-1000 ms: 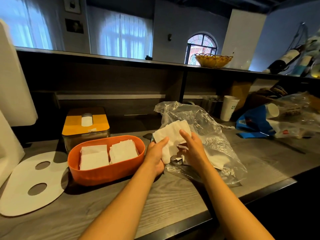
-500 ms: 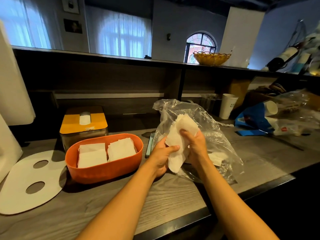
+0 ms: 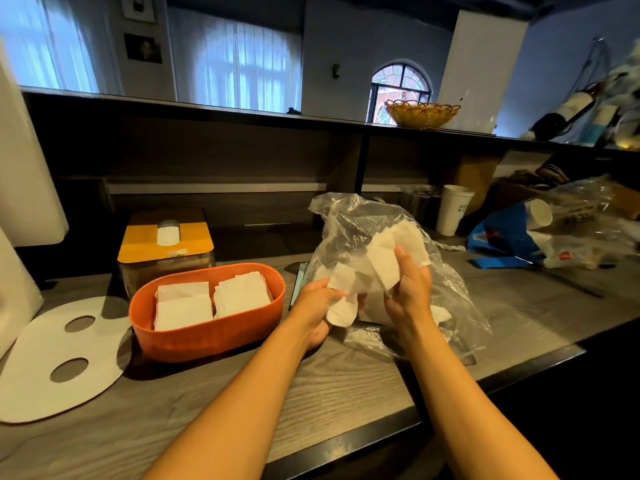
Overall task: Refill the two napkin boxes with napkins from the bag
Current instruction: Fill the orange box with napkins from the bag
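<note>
- The left hand (image 3: 317,308) curls its fingers round the lower part of a bundle of white napkins (image 3: 377,268), thumb on top of one folded corner.
- The right hand (image 3: 410,289) grips the upper part of the same bundle, thumb pointing up across the paper and fingers wrapped behind it; the two hands sit close together with the napkins between them.
- Just behind and around both hands stands the clear plastic bag (image 3: 349,223), crumpled and open, its lower folds spreading over the wooden counter (image 3: 242,393) to the right of the right hand. A few more white napkins show through the plastic beside the right wrist.
- To the left of the left hand, just beside it, sits the orange oval napkin box (image 3: 207,336), uncovered and holding two stacks of napkins side by side.
- Beyond that box, further left and back from the left hand, stands the second napkin box (image 3: 165,240), with its yellow lid on and a white napkin showing in the slot.
- Far left of the left hand a flat white lid with two oval holes (image 3: 59,358) lies on the counter, near the orange box.
- Behind and to the right of the right hand stand a white paper cup (image 3: 453,209) and a blue-and-white packet of cups (image 3: 509,237).
- A yellow woven basket (image 3: 420,114) rests on the upper ledge well behind the hands.
</note>
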The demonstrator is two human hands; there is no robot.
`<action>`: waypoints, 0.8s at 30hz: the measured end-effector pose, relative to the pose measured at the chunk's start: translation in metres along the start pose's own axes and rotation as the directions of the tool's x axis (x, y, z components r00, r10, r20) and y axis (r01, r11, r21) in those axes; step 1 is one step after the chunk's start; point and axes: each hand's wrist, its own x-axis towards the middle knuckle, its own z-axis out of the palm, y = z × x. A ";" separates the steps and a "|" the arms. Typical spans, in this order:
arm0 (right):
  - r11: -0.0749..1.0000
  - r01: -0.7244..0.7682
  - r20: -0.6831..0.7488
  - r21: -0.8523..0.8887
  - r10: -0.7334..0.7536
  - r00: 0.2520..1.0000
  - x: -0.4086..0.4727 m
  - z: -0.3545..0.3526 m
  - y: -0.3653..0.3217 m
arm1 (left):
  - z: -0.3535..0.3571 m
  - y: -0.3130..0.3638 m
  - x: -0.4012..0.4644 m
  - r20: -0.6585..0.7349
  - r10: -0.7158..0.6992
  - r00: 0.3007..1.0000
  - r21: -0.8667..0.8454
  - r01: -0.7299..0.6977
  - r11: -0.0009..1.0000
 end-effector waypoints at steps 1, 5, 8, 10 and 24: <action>0.998 -0.033 0.011 0.050 0.032 0.999 -0.001 0.000 -0.004 | 0.000 0.001 0.000 -0.039 0.009 0.999 -0.042 -0.011 0.999; 0.994 -0.080 0.215 -0.072 0.094 0.972 -0.012 0.005 -0.009 | -0.002 0.005 0.000 -0.095 -0.031 0.995 -0.278 0.003 0.961; 0.914 0.112 0.300 -0.389 0.010 0.954 -0.015 0.010 0.004 | -0.004 0.008 -0.004 -0.022 -0.026 0.999 -0.387 0.015 0.922; 0.860 0.202 0.320 -0.469 -0.047 0.946 -0.016 0.012 0.008 | -0.003 0.008 -0.006 0.021 -0.015 1.000 -0.395 0.022 0.918; 0.917 0.086 0.275 -0.390 0.027 0.961 -0.019 0.012 -0.002 | -0.004 0.005 -0.003 -0.028 0.018 0.999 -0.318 -0.026 0.948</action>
